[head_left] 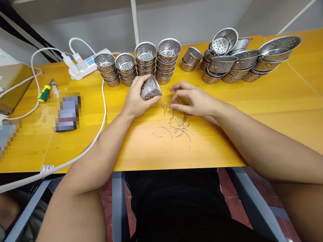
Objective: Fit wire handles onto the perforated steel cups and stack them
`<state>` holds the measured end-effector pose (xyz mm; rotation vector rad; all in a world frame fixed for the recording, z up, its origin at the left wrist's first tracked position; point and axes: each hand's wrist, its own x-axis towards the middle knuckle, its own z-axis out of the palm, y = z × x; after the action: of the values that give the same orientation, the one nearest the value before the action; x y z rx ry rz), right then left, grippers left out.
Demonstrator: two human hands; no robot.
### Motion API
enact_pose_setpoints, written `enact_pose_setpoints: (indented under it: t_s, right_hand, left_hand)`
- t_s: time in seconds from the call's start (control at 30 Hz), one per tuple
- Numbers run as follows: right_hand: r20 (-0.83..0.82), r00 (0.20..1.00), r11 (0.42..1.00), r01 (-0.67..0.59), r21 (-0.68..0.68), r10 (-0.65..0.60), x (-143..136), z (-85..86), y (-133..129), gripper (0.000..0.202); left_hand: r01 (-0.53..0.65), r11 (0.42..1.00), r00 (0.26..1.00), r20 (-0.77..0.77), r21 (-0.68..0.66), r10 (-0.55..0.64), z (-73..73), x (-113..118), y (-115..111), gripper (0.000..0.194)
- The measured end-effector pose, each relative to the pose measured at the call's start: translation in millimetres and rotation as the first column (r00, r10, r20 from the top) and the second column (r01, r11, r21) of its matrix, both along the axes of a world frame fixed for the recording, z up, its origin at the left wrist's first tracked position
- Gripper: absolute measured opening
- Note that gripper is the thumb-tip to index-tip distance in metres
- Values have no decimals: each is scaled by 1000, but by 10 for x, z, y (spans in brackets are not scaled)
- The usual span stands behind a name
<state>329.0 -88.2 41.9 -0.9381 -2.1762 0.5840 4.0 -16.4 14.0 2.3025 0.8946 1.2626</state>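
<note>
My left hand is wrapped round a perforated metal cup, which is tilted with its rim toward the right. To the right of it, my right hand hovers over the pile of thin curved wires, its thumb and fingers bent toward a wire piece at the fingertips; whether it grips that piece is too small to tell. The wires lie scattered on the yellow table. Behind my hands stand stacks of perforated cups.
More cups and wider bowls are stacked at the back right. On the left are a power strip with a white cable, a phone, a green-yellow tool and a cardboard box. A person's leg shows at lower left.
</note>
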Motion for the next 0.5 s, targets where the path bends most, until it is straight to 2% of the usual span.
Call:
enact_pose_setpoints:
  t_s: [0.1,0.23,0.37,0.43,0.5]
  right_hand:
    - [93,996,1000,10,-6,-9,89,-3,28,52]
    - [-73,995,995,76,60,-72,-81,114,-51,65]
    - [-171,985,999,-26,-43,18,-353,236,-58,98]
    - [-164,985,996,-59,-72,47,-403,353,20,102]
    - [-152,986,993,-76,-91,62,-400,578,153,106]
  left_hand:
    - [4,998,1000,26,-55,-3,-13,45,-48,108]
    - [50,996,999,10,-68,-49,75,112,-185,112]
    - [120,992,993,-17,-34,-120,127,159,-268,111]
    - [108,994,994,-8,-29,-108,82,167,-242,112]
    - [75,996,997,27,-41,-74,-7,160,-175,123]
